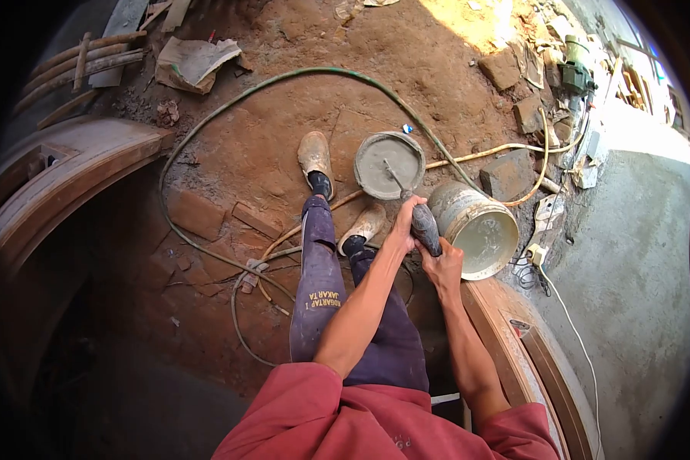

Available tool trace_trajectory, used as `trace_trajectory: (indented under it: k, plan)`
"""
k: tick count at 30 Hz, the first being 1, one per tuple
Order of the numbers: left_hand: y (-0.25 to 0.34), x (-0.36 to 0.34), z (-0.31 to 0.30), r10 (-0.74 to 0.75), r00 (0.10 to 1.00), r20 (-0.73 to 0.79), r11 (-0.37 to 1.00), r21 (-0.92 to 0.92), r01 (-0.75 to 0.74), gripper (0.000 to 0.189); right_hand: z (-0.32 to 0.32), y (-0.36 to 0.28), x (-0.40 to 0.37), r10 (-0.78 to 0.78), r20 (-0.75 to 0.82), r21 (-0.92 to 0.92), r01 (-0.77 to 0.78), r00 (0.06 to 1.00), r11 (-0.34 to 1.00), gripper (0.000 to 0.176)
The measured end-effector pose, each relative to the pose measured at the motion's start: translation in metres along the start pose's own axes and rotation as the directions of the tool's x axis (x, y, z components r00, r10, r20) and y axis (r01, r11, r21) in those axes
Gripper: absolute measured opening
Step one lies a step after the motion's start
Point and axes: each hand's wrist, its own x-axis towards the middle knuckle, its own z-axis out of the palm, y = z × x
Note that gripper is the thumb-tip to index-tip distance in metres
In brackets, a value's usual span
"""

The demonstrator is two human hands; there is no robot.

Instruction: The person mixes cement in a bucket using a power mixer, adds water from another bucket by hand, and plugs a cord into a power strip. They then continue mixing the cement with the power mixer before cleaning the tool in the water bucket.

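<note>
Both my hands are closed around a dark, cement-spattered power tool (424, 222). My left hand (406, 220) grips its front part, and my right hand (443, 264) holds the rear end. From the tool a thin metal rod (392, 173) reaches down into grey wet mix in a round bucket (359, 178). Close to my right hand stands a second, pale bucket (452, 205) with murky liquid inside. The lower end of the rod is hidden in the mix.
A green hose (257, 84) loops over the dirt floor, with a yellow hose (483, 154) crossing it. Curved wooden frames (92, 165) stand at both sides. Bricks (506, 175) and a green pump (576, 75) are at the upper right. A white cable (571, 310) runs down the right.
</note>
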Motion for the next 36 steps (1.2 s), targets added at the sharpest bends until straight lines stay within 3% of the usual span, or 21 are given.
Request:
trace_trajectory:
  k: [2,4,6,10,14,16,19,36]
  plan:
    - [0.003,0.011,-0.005,0.003,0.999,0.039,1.000,-0.004,-0.003,0.028,0.008,0.007,0.000,0.001,-0.007,0.003,-0.001,1.000,1.000,0.034]
    - [0.007,0.010,0.001,0.000,0.998,-0.067,1.000,0.008,0.000,0.029,0.013,0.005,0.014,-0.004,-0.023,0.014,0.004,1.000,1.000,0.035]
    - [0.004,0.005,-0.002,-0.025,0.997,-0.078,1.000,-0.003,0.025,0.030,0.010,0.005,0.011,0.046,0.033,-0.055,-0.044,0.998,0.998,0.038]
    - [0.008,0.008,-0.006,0.001,1.000,-0.020,0.999,0.047,0.000,0.032,0.016,0.015,0.008,0.041,0.048,-0.087,-0.036,0.998,0.996,0.041]
    - [0.007,0.003,-0.005,-0.010,0.999,-0.047,0.998,-0.067,0.007,0.030,0.015,0.020,0.010,0.050,0.083,-0.119,-0.040,0.995,0.992,0.045]
    - [0.010,0.001,-0.005,0.007,0.998,-0.058,0.992,-0.125,-0.014,0.029,0.010,0.012,0.015,-0.048,0.102,-0.176,0.066,0.994,0.982,0.044]
    - [0.010,0.000,-0.007,0.013,1.000,-0.015,0.991,-0.131,-0.015,0.027,0.005,0.006,0.020,0.006,0.130,-0.156,0.014,0.991,0.988,0.046]
    - [0.002,0.005,-0.015,-0.001,1.000,-0.004,1.000,-0.020,0.001,0.033,0.016,0.022,0.003,-0.020,0.056,-0.121,0.027,0.998,0.992,0.041]
